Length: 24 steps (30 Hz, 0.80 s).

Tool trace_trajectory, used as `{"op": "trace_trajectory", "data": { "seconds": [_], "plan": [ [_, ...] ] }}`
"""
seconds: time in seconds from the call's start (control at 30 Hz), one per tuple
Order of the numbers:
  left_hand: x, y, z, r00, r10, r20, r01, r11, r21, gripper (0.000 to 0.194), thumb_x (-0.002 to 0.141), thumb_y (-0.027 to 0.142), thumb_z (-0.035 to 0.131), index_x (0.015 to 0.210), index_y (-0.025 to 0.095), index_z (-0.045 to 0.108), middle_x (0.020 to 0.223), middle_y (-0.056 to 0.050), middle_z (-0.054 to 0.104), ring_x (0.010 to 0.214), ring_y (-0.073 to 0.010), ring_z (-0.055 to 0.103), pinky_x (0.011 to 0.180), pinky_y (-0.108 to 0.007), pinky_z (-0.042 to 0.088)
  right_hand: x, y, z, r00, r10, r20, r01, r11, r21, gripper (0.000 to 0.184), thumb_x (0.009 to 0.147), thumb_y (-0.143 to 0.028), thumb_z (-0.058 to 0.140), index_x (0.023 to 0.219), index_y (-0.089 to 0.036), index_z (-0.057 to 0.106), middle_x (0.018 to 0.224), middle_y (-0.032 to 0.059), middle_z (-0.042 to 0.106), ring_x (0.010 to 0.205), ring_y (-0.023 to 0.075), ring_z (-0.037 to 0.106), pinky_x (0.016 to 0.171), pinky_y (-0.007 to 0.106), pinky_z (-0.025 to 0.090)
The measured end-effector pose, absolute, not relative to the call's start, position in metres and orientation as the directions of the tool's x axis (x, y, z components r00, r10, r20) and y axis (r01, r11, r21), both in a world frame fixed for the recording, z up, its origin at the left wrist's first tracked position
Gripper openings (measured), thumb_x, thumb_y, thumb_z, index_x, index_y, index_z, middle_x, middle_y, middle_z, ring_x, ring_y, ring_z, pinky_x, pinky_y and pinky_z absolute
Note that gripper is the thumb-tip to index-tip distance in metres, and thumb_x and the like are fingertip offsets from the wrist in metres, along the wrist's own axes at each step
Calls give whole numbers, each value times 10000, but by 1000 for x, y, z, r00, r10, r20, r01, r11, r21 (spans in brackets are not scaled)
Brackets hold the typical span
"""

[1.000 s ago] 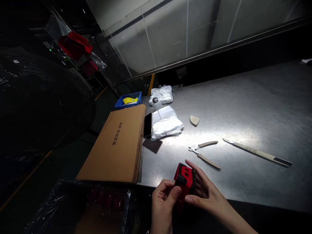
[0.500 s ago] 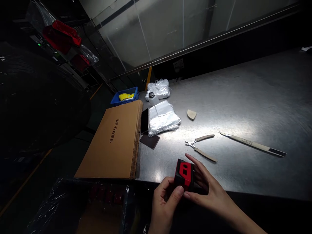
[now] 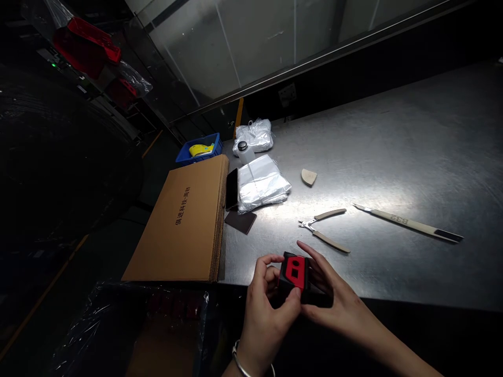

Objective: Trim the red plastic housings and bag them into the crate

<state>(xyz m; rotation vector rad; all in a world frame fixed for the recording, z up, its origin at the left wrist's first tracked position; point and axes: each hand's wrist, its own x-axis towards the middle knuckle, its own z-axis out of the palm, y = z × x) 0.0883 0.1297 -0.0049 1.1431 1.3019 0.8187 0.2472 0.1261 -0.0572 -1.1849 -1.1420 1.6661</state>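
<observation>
A small red and black plastic housing (image 3: 295, 272), with a round and a square dark opening in its red face, is held over the table's front edge. My left hand (image 3: 269, 303) grips it from the left, thumb along the lower side and index finger at the top corner. From the right, my right hand (image 3: 334, 296) closes around its far side; some of those fingers are hidden behind it. Just beyond lie beige-handled nippers (image 3: 326, 228), jaws pointing left. A craft knife (image 3: 408, 222) marked B32 rests to their right.
On the metal table (image 3: 377, 157) are a beige wedge-shaped piece (image 3: 309, 177), clear plastic bags (image 3: 261, 183), a pump bottle (image 3: 245, 153), a dark flat card (image 3: 240, 222) and a phone-like black slab (image 3: 232, 189). Stacked cardboard (image 3: 184, 225) and a blue bin (image 3: 199, 149) stand left.
My left hand has shifted up around the housing, its index finger now on the top corner. The housing has turned slightly, and a bracelet has come into view. The camera view has moved slightly.
</observation>
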Motion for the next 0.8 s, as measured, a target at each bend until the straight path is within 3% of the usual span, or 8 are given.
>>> {"op": "trace_trajectory", "data": {
  "seconds": [0.13, 0.27, 0.5, 0.7, 0.8],
  "plan": [
    [90, 135, -1, 134, 942, -307, 239, 270, 933, 394, 794, 152, 651, 1160, 223, 522, 886, -8, 677, 844, -196, 685, 787, -299, 526, 249, 126, -53, -229, 945, -234, 25, -235, -972, 895, 767, -263, 697, 1537, -365, 253, 1371, 70, 601, 1355, 283, 504, 1093, 469, 439],
    [87, 140, 1, 178, 936, -304, 339, 232, 912, 440, 758, 127, 662, 1172, 233, 560, 788, 39, 604, 751, -156, 651, 720, -251, 515, 255, 126, -56, -241, 957, -164, 177, -123, -977, 922, 763, -204, 652, 1548, -388, 205, 1484, 55, 513, 1382, 277, 475, 1071, 443, 471],
    [86, 147, 3, 274, 911, -307, 405, 180, 896, 524, 676, 70, 653, 1175, 220, 600, 844, 18, 651, 789, -172, 665, 769, -262, 537, 256, 126, -55, -235, 971, 32, 318, 108, -942, 943, 765, -164, 643, 1541, -437, 184, 1483, -1, 507, 1356, 228, 507, 1094, 391, 456],
    [94, 139, -12, 187, 940, -285, 389, 196, 900, 444, 717, 100, 657, 1143, 215, 606, 826, 8, 637, 760, -177, 643, 784, -292, 526, 256, 122, -61, -219, 975, 29, 314, 99, -944, 932, 805, -204, 649, 1550, -439, 141, 1480, 37, 506, 1320, 268, 543, 1072, 459, 473],
    [93, 136, -16, 171, 933, -316, 229, 274, 934, 466, 814, 191, 664, 1268, 225, 564, 801, 20, 604, 758, -159, 615, 773, -278, 503, 259, 124, -63, -216, 974, -72, 246, -17, -969, 935, 793, -249, 692, 1555, -403, 172, 1409, 64, 568, 1298, 295, 563, 1060, 488, 482]
  ]
}}
